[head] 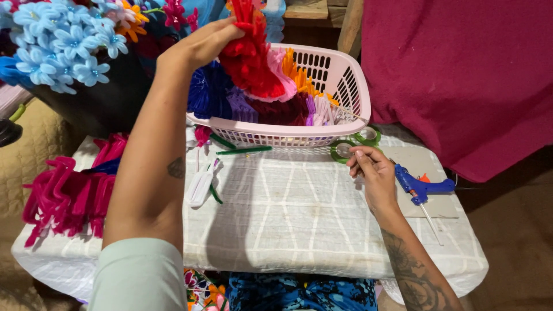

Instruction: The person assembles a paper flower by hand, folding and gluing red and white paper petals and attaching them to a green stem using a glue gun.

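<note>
- Left hand (204,43) gripping a red pipe-cleaner bunch (247,55), lifting it above the pink basket (345,80) at the desk's far edge.
- Right hand (371,173) resting on the desk (288,213), fingers pinched narrow, seemingly holding something thin; contents not discernible.
- Lying beside it: green tape rolls (351,144), blue glue gun (420,187).
- Waiting at left: magenta pipe-cleaner pile (63,196); finished blue flowers (57,40) standing behind.
- Judging progress as partial: basket remaining well stocked.

Cramped craft corner
A worktop (322,230) is draped in white checked cloth; a magenta curtain (461,75) is hung behind.
</note>
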